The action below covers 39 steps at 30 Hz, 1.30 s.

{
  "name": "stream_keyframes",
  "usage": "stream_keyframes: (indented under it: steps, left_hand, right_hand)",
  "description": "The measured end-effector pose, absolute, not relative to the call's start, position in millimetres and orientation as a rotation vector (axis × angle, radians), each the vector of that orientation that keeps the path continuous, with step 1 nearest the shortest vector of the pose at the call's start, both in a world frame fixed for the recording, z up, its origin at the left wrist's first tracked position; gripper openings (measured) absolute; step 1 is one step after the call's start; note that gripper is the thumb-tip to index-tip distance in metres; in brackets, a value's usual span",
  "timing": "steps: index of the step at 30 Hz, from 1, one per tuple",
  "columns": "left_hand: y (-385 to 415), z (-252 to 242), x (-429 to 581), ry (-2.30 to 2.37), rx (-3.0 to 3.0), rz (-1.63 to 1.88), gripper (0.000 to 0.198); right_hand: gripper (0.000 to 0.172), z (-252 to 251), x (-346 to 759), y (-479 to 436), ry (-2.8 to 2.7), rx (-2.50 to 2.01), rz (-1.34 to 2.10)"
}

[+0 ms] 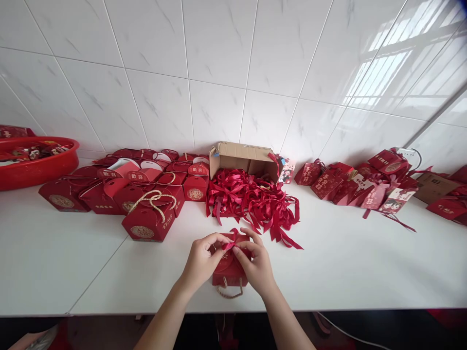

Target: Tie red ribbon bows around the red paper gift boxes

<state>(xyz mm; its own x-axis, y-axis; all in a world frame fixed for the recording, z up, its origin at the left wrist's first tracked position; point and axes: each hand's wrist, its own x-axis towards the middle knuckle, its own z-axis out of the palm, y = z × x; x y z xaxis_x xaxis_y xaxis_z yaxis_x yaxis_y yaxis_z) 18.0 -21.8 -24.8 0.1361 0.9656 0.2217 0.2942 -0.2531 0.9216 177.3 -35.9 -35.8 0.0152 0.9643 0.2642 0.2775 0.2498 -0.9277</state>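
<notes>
A small red gift box with a beige rope handle lies on the white counter near its front edge. A red ribbon sits across its top. My left hand pinches the ribbon from the left with thumb and forefinger. My right hand pinches it from the right, fingers curled over the box. Both hands rest against the box.
A heap of red ribbons spills from an open cardboard box just behind. Several red gift boxes stand at the left, more at the right. A red basin sits far left. White tiled wall behind.
</notes>
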Motion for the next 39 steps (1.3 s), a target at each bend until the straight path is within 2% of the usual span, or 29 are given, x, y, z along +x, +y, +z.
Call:
stream_keyframes:
  steps: [7,12,16,24,31,34,39]
  left_hand:
    - [-11.5,-27.4,21.8,1.203,1.695,1.122,0.008]
    - [-7.8,-25.2,18.3,1.284,1.729,1.229,0.023]
    - [-20.6,-26.0,8.6,1.344,2.015,1.163,0.011]
    - [-19.1,-31.2,8.1,1.298,2.026,1.199,0.012]
    - [-19.2,-23.6,2.9,1.332,1.995,1.047,0.015]
    - [-20.7,-22.2,3.2,1.319,2.017,1.011,0.016]
    - [-20.2,-11.2,1.1,1.265,2.101,0.937,0.01]
  right_hand:
    - [0.027,-32.7,179.7,-28.2,-1.679,-1.149,0.958]
    - [0.032,-36.4,173.4,-25.6,-1.471,-1.139,0.966]
    - [0.033,-35.8,170.9,-29.5,-1.424,-1.156,0.984]
    - [0.018,-27.0,183.7,-41.9,-1.553,-1.266,0.958]
    - [0.021,-12.1,208.2,-44.5,-1.763,-1.354,0.667]
    - [0.018,8.2,216.0,-51.4,-1.916,-1.413,0.752]
    - [0.035,29.2,219.4,-35.4,-1.987,-1.358,0.844]
